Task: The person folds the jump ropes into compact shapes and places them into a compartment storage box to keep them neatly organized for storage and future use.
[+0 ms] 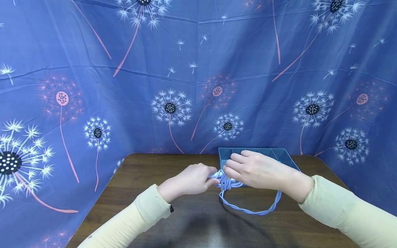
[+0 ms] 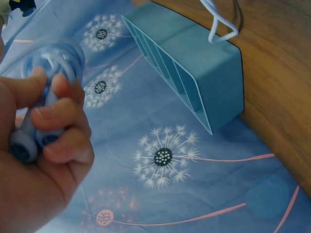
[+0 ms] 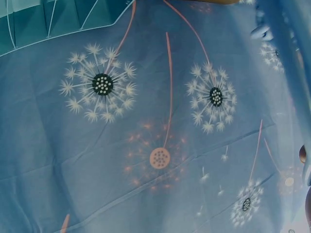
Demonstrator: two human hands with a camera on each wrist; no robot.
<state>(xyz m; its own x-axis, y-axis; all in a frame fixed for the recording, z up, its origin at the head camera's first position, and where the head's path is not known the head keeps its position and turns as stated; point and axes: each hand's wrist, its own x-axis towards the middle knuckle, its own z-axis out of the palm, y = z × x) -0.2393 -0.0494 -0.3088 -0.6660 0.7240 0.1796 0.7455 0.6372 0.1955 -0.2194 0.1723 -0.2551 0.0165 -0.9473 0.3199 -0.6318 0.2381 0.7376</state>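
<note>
A light-blue jump rope (image 1: 225, 182) is bunched and wound on itself between the two hands, above the table. My left hand (image 1: 193, 179) grips its left end; in the left wrist view, two thick handles (image 2: 23, 145) with dark ends lie inside the curled fingers (image 2: 60, 114). Curled at the bundle's right side, my right hand (image 1: 249, 169) holds the rope, though its fingertips are hidden from the head view. A twisted loop (image 1: 248, 212) hangs below both hands. Only slivers of the right hand show at the edge of the right wrist view.
Behind the right hand, a teal box with compartments (image 1: 223, 154) stands at the back of the brown wooden table (image 1: 161, 213). A blue cloth (image 1: 198, 69) with dandelion prints hangs behind and beside the table.
</note>
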